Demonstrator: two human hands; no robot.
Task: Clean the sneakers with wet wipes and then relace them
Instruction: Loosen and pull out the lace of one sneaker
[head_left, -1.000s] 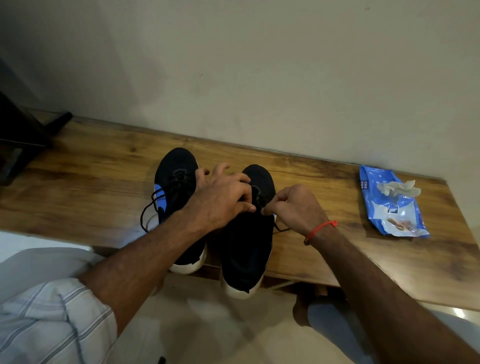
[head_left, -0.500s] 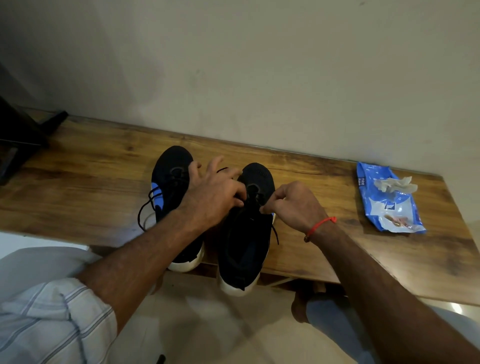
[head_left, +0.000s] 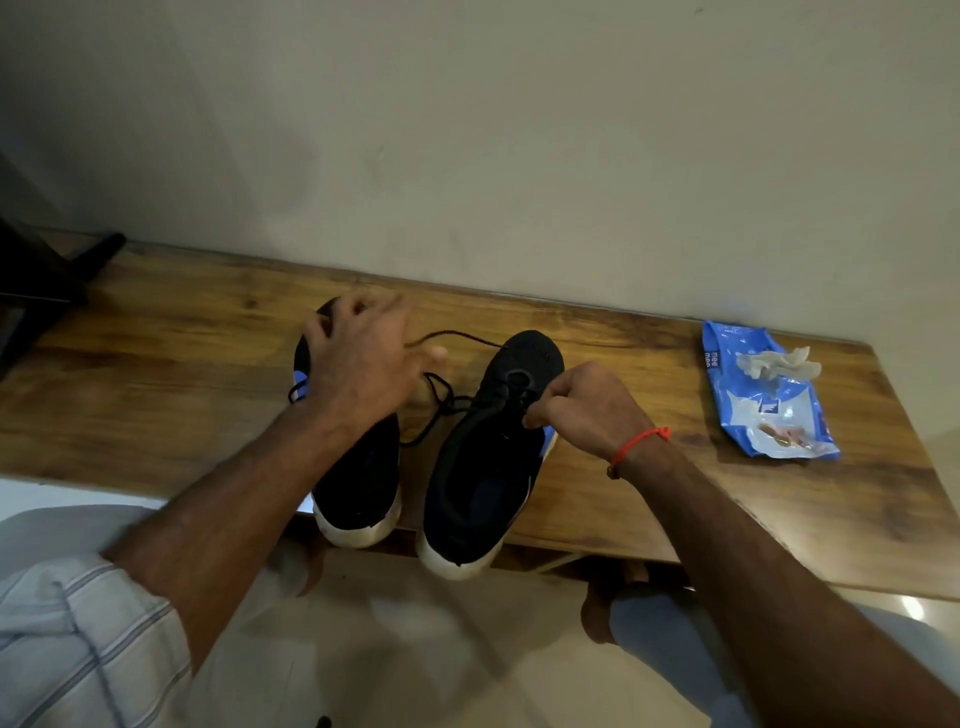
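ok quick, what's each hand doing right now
Left hand: blurred, pulling the lace out sideways; grip cannot be told.
Right hand: pinching the lace at the right sneaker.

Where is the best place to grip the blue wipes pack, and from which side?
Probably the near short end of the wipes pack, coming from the front edge of the bench. The pack lies flat, that end is bare, and a loose wipe covers the far end.
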